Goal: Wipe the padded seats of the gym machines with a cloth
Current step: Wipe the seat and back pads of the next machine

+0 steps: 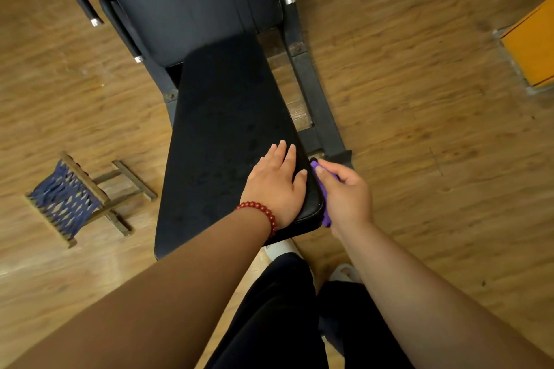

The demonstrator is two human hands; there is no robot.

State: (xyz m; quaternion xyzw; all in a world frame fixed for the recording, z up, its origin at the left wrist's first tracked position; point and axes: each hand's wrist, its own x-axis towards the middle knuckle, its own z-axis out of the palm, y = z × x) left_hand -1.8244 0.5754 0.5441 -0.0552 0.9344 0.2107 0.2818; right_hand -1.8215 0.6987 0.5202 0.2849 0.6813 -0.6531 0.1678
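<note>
The right hand [347,195] pinches the cloth [326,219] against the right edge of the seat [221,129]. The left hand [275,183] lies flat beside it, and the seat stretches forward from both hands.

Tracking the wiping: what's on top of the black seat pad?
Only the left hand, flat on the seat pad near its right corner. The right hand holds the purple cloth against its side. Surface beneath the palm is hidden.

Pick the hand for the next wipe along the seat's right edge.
Right. The right hand grips the purple cloth, pressed against the seat pad at its right edge. The left hand lies flat on the pad's top with no cloth, so it likely just braces.
</note>
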